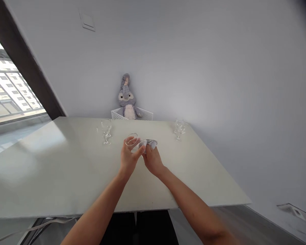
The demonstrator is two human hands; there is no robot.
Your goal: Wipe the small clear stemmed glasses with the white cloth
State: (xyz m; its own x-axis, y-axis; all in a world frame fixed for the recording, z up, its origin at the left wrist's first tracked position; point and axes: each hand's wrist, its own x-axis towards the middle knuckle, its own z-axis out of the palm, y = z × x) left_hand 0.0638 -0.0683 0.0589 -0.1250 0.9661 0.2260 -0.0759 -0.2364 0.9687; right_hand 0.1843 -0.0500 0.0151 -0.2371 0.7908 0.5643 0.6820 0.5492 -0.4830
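A clear stemmed glass [131,140] is in my left hand [129,153], its round rim turned up toward me and my fingers closed around it. My right hand [151,158] is right beside it, fingers closed on a light grey and white cloth [153,144] bunched near the lower part of the glass. Between the two hands the cloth and the glass overlap, so the stem and base are hard to make out. Both hands are above the middle of the pale table [86,177].
Several clear stemmed glasses [106,129] stand close together at the left back of the table. More clear glasses [179,128] stand at the right back. Behind the far edge, a grey plush toy [129,102] sits in a white perforated basket [146,115] against the wall.
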